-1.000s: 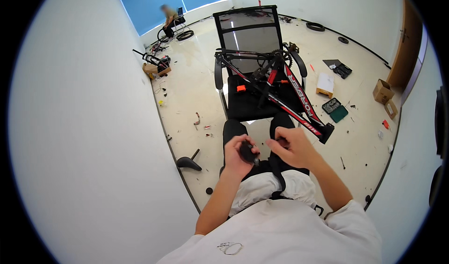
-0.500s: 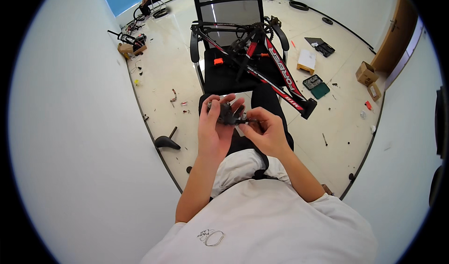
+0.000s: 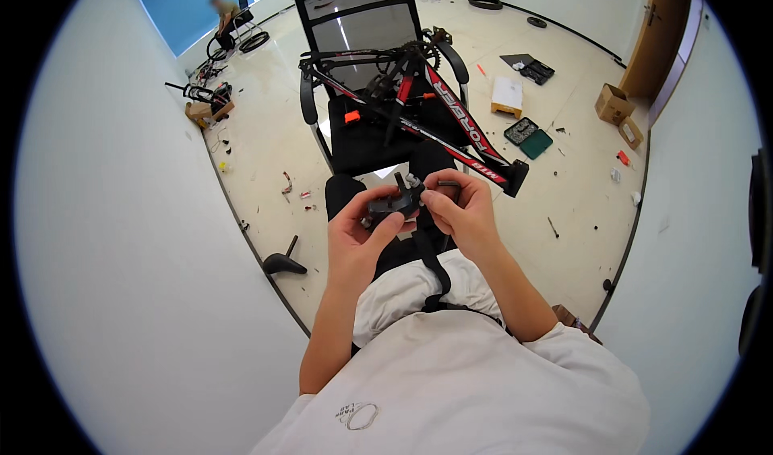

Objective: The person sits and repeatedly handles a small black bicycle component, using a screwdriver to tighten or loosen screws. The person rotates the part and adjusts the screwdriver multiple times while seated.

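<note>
Close in front of our knees stands a black office chair (image 3: 354, 154), and across it lies a bicycle frame (image 3: 460, 119), its front end jutting past the seat to the right. On the floor to our right we see an open green tool case (image 3: 535, 144) and, beyond it, a cardboard box (image 3: 613, 103); to our left a black saddle (image 3: 283, 265) lies near the wall. The chair back is see-through mesh, the frame's tubes glossy black, red and white. Above our lap we hold a compact, dark metallic component (image 3: 390, 206), blocky, with silvery fittings. Our left hand (image 3: 354, 228) curls round it, fingers closed; our right hand (image 3: 465, 213) pinches a thin dark rod (image 3: 449, 184) beside it. Whether the right fingertips touch the component, we cannot tell.
</note>
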A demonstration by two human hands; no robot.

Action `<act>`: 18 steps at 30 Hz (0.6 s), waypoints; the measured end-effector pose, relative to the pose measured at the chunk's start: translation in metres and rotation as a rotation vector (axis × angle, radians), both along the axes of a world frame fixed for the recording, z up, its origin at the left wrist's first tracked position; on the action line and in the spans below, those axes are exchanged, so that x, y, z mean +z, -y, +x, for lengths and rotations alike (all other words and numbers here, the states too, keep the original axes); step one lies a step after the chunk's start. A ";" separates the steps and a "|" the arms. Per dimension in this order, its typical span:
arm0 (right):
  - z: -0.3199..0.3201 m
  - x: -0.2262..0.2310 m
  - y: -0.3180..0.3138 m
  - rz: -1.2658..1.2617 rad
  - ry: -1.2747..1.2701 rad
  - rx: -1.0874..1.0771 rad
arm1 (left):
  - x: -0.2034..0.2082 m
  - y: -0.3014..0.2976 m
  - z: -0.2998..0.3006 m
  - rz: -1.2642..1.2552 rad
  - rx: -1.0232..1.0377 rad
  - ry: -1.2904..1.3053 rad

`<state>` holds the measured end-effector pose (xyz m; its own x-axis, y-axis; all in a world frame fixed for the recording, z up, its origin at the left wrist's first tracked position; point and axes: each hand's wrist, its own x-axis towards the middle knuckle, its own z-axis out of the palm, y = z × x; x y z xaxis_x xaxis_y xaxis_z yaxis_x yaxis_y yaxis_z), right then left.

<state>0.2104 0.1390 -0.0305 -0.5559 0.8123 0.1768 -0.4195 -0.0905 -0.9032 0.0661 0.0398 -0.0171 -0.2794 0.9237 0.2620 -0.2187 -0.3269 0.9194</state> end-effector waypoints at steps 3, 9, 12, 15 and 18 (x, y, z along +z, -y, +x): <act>-0.001 0.001 0.001 0.001 -0.005 -0.006 | 0.001 0.002 -0.001 -0.008 -0.006 -0.021; -0.005 -0.007 0.002 0.065 0.007 -0.071 | 0.003 0.000 0.001 -0.015 0.018 -0.061; -0.003 -0.009 0.001 0.114 0.010 -0.086 | 0.001 0.002 0.003 0.005 0.012 -0.069; -0.003 -0.008 -0.001 0.139 0.015 -0.092 | 0.002 -0.001 0.003 0.029 0.019 -0.053; -0.002 -0.007 -0.001 0.130 0.026 -0.084 | 0.006 0.004 0.004 -0.074 0.001 -0.031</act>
